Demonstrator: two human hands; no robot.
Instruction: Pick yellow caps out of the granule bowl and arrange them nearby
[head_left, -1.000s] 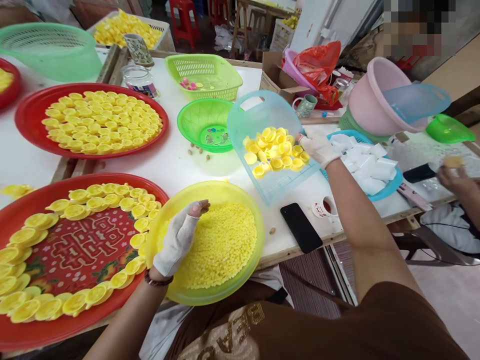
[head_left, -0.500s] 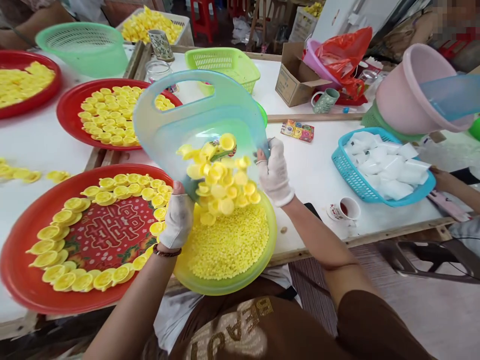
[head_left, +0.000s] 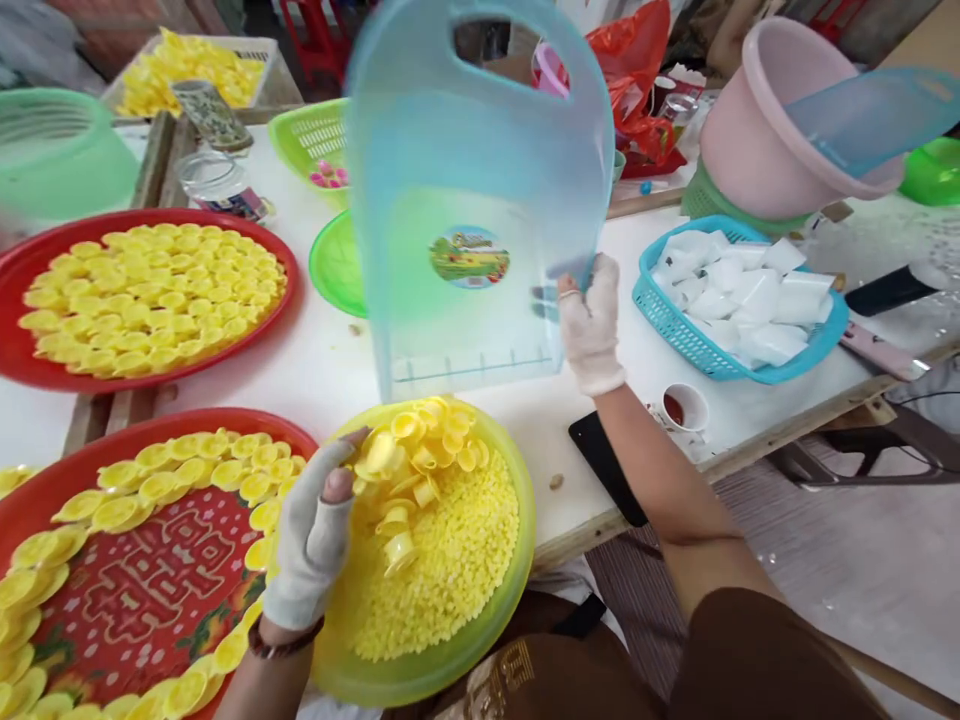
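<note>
Wht fingerless gloves (head_left: 304, 550), brn tee (head_left: 731, 655)

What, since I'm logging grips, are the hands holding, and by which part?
The right hand holds the blue tray by its right edge, low down; the left hand looks open, holding nothing visible.

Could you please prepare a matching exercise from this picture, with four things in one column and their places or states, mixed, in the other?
Column one
1. Right hand
2. White pieces
3. Small yellow pellets
4. Pink tub

Column two
A. In the yellow basin
B. On a green basket
C. Holding the edge of a blue scoop
D. In the blue basket

Pairs: 1-C, 2-D, 3-A, 4-B
</note>
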